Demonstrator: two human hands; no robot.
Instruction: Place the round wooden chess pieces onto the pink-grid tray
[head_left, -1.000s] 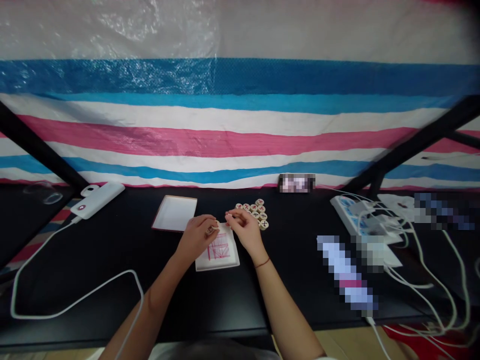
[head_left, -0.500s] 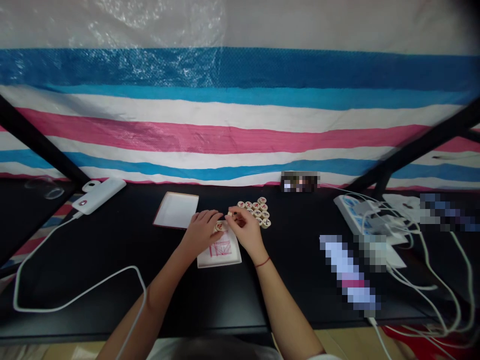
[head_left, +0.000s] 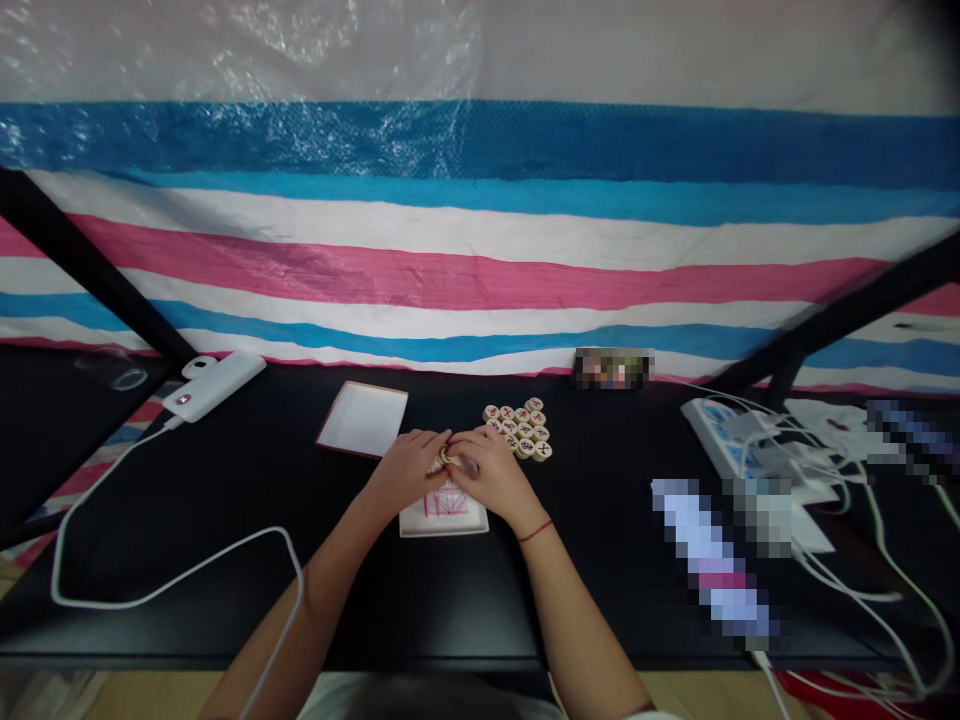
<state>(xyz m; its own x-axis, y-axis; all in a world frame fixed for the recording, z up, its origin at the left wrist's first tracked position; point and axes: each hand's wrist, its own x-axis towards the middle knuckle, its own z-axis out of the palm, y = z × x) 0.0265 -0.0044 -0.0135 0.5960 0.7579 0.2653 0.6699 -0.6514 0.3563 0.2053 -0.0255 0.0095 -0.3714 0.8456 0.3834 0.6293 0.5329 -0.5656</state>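
Observation:
My left hand [head_left: 401,468] and my right hand [head_left: 495,474] meet over a shallow white box [head_left: 444,531] with pink lines on its floor. Between their closed fingertips are pale round xiangqi pieces [head_left: 438,462], partly covered by the fingers; how many there are I cannot make out. Just beyond my right hand, a cluster of xiangqi pieces [head_left: 523,433] lies in close rows on the black table, marked with red and dark characters. An open white lid [head_left: 364,418] rests to the left of my left hand.
A white power bank [head_left: 216,386] lies at the back left, its cable [head_left: 180,580] looping across the table and over my left forearm. On the right are a power strip [head_left: 712,435] with plugs and cords, and a blurred-out device [head_left: 709,555]. A striped sheet [head_left: 480,280] hangs behind.
My right hand has come back from the edge of the cluster to meet my left hand over the box. The red-marked piece under my left fingers is now mostly covered. The view has shifted slightly.

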